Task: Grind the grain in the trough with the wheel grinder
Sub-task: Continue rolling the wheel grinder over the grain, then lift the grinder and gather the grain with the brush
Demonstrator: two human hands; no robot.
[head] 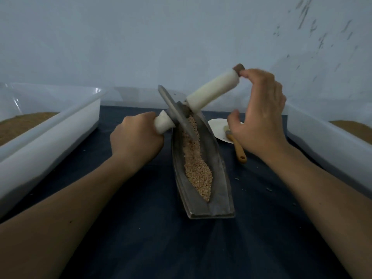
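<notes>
Grey metal forms the boat-shaped trough (220, 178), lying lengthwise between the 2 hands on a dark blue cloth (161, 238), with pale grain (198, 174) heaped along its groove. The wheel grinder (177, 113) stands with its disc tilted in the far end of the groove, just beside the left hand (136, 137). That hand's fingers are wrapped fully round the white-wrapped left handle (163, 124). The right hand (259, 117) is loose: its bent fingertips (244, 73) touch the brown stub (238, 67) of the raised right handle (213, 89), thumb spread well apart below, gripping nothing. Beyond that thumb lie a paper plate (216, 127) and a yellow-handled brush (239, 149).
</notes>
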